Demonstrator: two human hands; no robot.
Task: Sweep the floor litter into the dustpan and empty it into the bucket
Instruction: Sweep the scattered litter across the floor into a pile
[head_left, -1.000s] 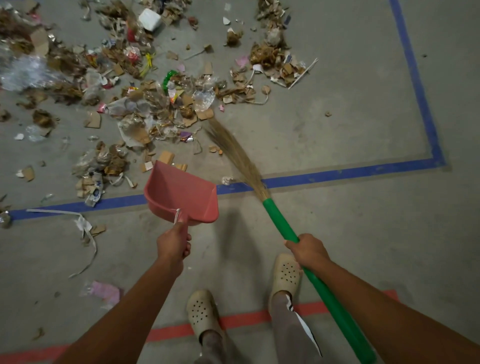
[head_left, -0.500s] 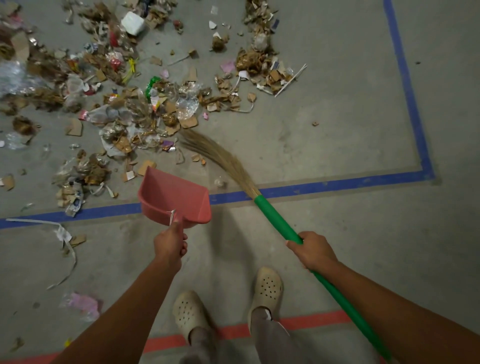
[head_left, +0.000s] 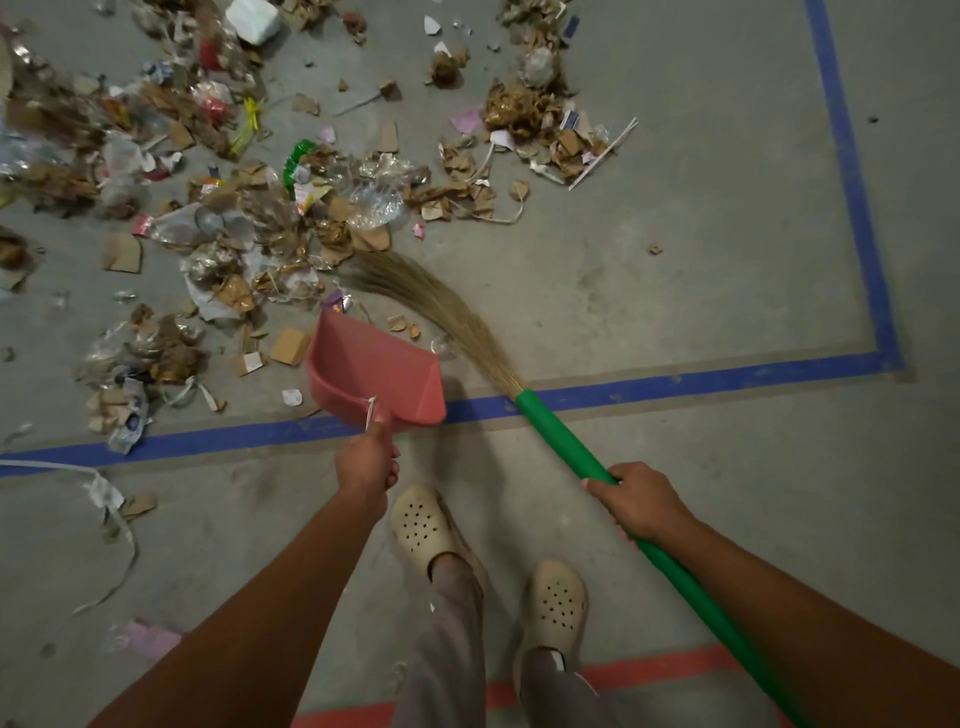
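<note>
My left hand (head_left: 367, 461) grips the handle of a pink dustpan (head_left: 374, 372), whose empty mouth faces the litter just past the blue tape line. My right hand (head_left: 640, 500) grips the green handle of a broom (head_left: 563, 441). Its straw bristles (head_left: 426, 296) curve left and touch the near edge of the litter pile (head_left: 249, 208). The pile is torn cardboard, clear plastic wrap, paper scraps and wrappers spread over the grey floor. No bucket is in view.
A blue tape line (head_left: 675, 382) crosses the floor and turns up along the right side. A red tape line (head_left: 649, 670) runs behind my feet in beige clogs (head_left: 423, 525). Loose strips and scraps (head_left: 104, 493) lie at the left, with a second litter cluster (head_left: 540, 124) at upper right.
The broom bristles have swung left toward the pile's edge. The dustpan has moved forward, closer to the litter. I have stepped forward, left foot leading.
</note>
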